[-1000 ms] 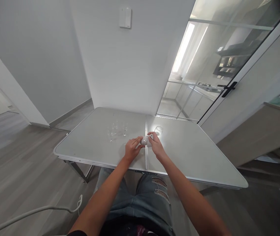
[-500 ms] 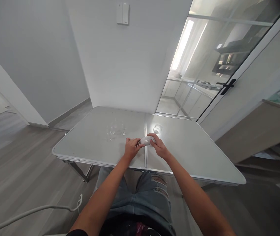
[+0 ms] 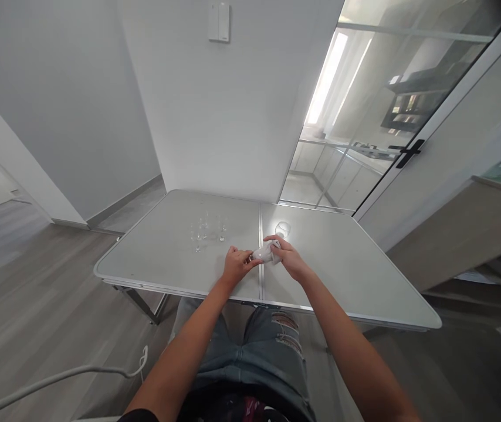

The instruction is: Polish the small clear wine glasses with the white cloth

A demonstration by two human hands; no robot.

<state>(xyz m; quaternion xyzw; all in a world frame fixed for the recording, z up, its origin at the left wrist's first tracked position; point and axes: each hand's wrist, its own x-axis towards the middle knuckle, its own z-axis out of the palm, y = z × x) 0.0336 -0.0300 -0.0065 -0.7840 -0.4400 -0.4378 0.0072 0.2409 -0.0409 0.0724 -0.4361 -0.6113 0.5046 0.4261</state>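
Observation:
Over the seam of the table, my left hand [image 3: 237, 265] is closed around one end of a small clear glass [image 3: 261, 254], which lies tilted on its side in the air. My right hand [image 3: 289, 258] pinches a crumpled white cloth or tissue [image 3: 276, 252] at the other end of the glass. Some white shows through the glass wall; how far the cloth reaches inside I cannot tell. Just beyond my right fingers stands a clear glass bowl [image 3: 282, 228]. Several small stemmed glasses [image 3: 197, 239] stand upright to the left, beyond my left hand.
The pale folding table [image 3: 342, 269] has a metal rim and a metal seam [image 3: 260, 223] across its middle. A wall [image 3: 224, 129] and a glazed door [image 3: 334, 146] border its far side. A white hose [image 3: 78, 370] runs over the floor at lower left.
My right hand has shifted slightly, and more of the crumpled white cloth now shows at the end of the glass. My left hand keeps its hold; the other glasses stay put.

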